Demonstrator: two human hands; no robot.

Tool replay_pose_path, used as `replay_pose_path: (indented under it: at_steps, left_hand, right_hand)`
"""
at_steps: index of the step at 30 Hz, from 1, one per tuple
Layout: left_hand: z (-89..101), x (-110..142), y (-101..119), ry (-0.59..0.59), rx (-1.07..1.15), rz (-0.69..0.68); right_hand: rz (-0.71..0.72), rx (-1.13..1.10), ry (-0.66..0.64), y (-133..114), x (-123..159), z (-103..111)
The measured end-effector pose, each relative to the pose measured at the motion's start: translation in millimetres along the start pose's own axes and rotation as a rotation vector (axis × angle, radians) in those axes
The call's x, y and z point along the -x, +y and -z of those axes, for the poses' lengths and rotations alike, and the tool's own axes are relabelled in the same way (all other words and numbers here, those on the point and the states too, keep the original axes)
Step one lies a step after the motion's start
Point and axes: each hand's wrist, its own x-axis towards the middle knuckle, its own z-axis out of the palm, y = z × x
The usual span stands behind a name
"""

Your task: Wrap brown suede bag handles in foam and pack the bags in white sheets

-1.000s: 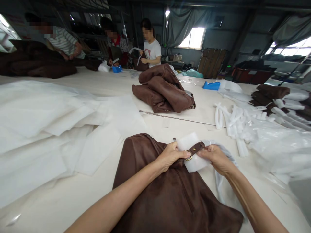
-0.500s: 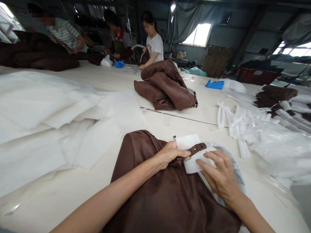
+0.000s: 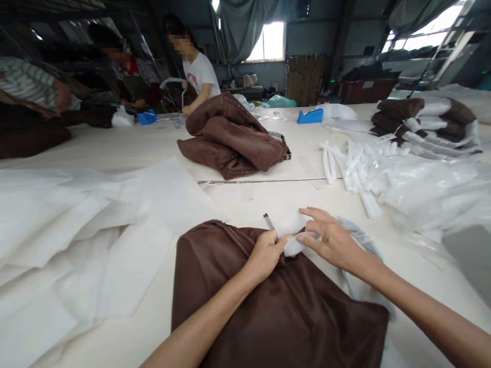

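A brown leather bag (image 3: 245,306) lies on the table in front of me. My left hand (image 3: 268,253) is closed at its top edge, thumb pressing a white foam sheet (image 3: 293,246) against the bag's strap. The sheet is folded over, so the strap's buckle is hidden. From the right, my right hand (image 3: 332,237) pinches the folded sheet between thumb and fingers. A grey-wrapped strap end (image 3: 268,221) sticks up beyond my left hand. The bag's pale wrapped handle (image 3: 362,237) curves away behind my right hand.
Thin white sheets (image 3: 76,230) spread over the left. Another brown bag (image 3: 233,138) lies ahead, near a blue tape dispenser (image 3: 310,116). White foam strips (image 3: 353,166), clear plastic (image 3: 422,184) and stacked brown bags (image 3: 425,120) are at right. Co-workers (image 3: 199,71) stand across the table.
The foam sheet, earlier lying flat under the buckled strap, is now folded up over it. My right hand has moved up and closed on the sheet. The view has turned right.
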Motion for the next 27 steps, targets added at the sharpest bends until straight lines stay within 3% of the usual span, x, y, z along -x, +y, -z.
replay_pose_path:
  at_steps: [6,8,12,16,19,23,27]
  left_hand:
    - [3.6,5,0,-0.058,0.010,-0.036]
    - [2.9,5,0,-0.059,0.030,-0.018]
    - [1.3,4,1,-0.088,0.075,-0.011]
    - [0.8,5,5,-0.165,0.121,-0.015]
    - [0.7,5,6,-0.192,0.115,-0.021]
    - [-0.1,5,3,-0.121,0.182,-0.007]
    - [-0.1,6,2,-0.029,0.215,0.013]
  right_hand:
    - [-0.145,-0.178,-0.087,-3,-10,8]
    - [-0.261,-0.276,-0.132,4,-16,13]
    - [-0.527,-0.554,-0.374,26,-27,27]
    - [-0.390,-0.806,-0.697,33,-40,38]
    - [-0.342,-0.951,-0.833,30,-44,37]
    - [-0.417,-1.051,-0.730,29,-36,30]
    - [-0.389,-0.946,-0.554,29,-20,28]
